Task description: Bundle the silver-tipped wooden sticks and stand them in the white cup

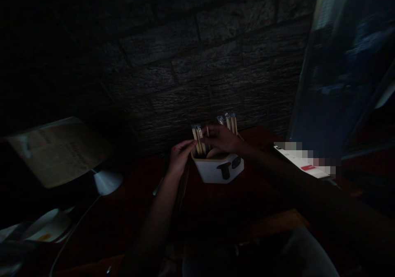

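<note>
A white, angular container (212,171) with dark lettering stands on the dark red-brown table. Several wrapped chopsticks (199,142) rise from its left side, with clear plastic at their tops. More wrapped chopsticks (233,122) stand toward its back right. My left hand (180,157) is at the container's left rim, thumb and fingers pinched on the edge of the left bundle. From the right, my right hand (222,138) reaches over the container, its fingers closed against the same bundle. Its fingertips are partly hidden in the dark.
A lamp with a papery shade (61,149) and white base (106,182) is at left, its cord trailing forward. Thin brown sticks (184,182) are below my left hand. A bright, partly blurred screen (300,161) lies at right. A stone-block wall (173,75) rises behind.
</note>
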Demonstrator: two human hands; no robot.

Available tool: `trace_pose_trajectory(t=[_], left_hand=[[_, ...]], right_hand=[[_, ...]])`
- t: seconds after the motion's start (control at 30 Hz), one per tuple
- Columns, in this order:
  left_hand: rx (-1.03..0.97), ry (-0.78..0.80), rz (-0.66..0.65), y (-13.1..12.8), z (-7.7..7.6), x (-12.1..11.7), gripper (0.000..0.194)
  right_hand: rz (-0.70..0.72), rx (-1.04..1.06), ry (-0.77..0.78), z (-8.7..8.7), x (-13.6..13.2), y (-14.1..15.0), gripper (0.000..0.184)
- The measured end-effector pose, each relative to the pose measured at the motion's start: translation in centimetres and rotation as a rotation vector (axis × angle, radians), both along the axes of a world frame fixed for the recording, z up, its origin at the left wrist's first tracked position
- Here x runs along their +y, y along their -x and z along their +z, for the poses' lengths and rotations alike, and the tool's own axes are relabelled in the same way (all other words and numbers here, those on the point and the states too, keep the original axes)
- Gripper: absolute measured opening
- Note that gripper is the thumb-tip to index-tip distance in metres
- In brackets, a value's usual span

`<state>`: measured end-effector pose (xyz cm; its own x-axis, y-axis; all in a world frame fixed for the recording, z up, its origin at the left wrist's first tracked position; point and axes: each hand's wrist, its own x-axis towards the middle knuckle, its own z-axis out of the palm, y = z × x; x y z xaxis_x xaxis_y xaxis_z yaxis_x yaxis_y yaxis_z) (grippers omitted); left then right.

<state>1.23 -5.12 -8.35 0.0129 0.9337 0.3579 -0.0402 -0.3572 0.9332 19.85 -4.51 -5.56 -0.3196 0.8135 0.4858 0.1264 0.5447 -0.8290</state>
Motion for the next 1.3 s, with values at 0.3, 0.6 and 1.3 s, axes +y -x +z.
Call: trace_pose_trajectory(t=[0.3,0.6,1.3], left_hand=[[0.05,-0.043,0.042,-0.17,-0.28,0.08,0.034],[0.017,-0.05,0.021,-0.33,-0.36,0.11,0.03],[0.072,-0.046,0.038,-0.56,-0.18,-0.39,0.029]], right_hand=[[0.042,-0.034,-0.086,0.11,-0.05,-0.13,0.017],[0.02,-0.056,-0.061,0.18,-0.1,-0.12,0.018],[-0.074,0.128,0.139,0.84,-0.76,0.24,0.024]])
